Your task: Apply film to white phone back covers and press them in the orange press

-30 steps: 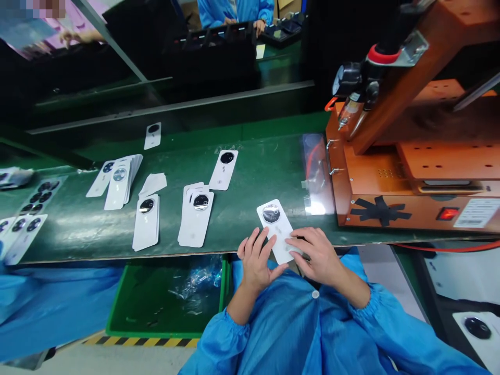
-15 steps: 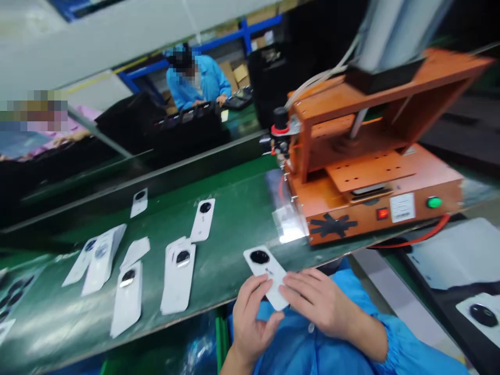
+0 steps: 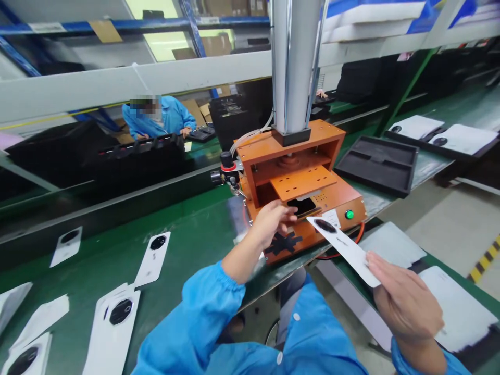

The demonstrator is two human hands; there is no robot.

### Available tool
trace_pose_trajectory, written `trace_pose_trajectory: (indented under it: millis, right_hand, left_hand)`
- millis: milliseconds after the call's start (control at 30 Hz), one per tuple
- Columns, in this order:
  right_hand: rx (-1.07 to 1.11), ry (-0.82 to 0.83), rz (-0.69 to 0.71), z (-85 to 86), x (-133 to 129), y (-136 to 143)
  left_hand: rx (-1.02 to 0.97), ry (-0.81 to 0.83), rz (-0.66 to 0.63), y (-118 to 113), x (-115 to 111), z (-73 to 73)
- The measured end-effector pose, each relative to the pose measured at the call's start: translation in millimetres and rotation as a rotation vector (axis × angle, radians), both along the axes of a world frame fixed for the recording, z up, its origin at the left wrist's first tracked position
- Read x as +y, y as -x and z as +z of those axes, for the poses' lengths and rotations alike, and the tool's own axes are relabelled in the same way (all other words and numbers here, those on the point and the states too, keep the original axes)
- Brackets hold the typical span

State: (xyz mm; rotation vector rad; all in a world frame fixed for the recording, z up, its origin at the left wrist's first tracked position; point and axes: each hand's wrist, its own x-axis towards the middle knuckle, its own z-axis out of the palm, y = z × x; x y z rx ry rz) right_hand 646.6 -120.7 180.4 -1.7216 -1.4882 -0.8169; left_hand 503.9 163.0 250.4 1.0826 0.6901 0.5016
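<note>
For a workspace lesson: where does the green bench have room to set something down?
Bare: the bench between the back-left white panel and the next panel, then toward the orange press. Panel stacks crowd the near left.

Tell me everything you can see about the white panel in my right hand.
The white panel is thin, flat and oblong with rounded corners, and looks like stiff plastic or glass. A glossy black disc sits near its far end, with a small grey marking below, too blurred to read. It slants in front of the orange press, near end gripped by your right hand. Your left hand is apart from it. No crack shows.
</note>
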Motion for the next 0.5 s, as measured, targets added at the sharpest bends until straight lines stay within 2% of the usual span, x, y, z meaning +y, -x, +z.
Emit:
trace_pose_trajectory:
  millis: [67, 167, 300, 400, 500]
  right_hand:
    - [-0.046, -0.033, -0.020, -5.5, 6, -4]
    - [-0.118, -0.083, 0.018, -3.6, 26, -15]
    - [-0.166, -0.110, 0.071, 2.6, 71, -37]
    - [-0.172, -0.092, 0.121, 1.7, 114, -53]
    - [-0.158, -0.055, 0.195, 3.1, 148, -61]
  left_hand:
    - [-0.063, 0.005, 0.053, -26, 4, 2.6]
    - [-0.098, -0.047, 0.153, -53, 11, 7.0]
    - [-0.080, -0.113, 0.298, -77, 27, 10.1]
    - [-0.007, -0.156, 0.363, -74, 34, 10.6]
    - [0.082, -0.211, 0.338, -35, 19, 7.4]
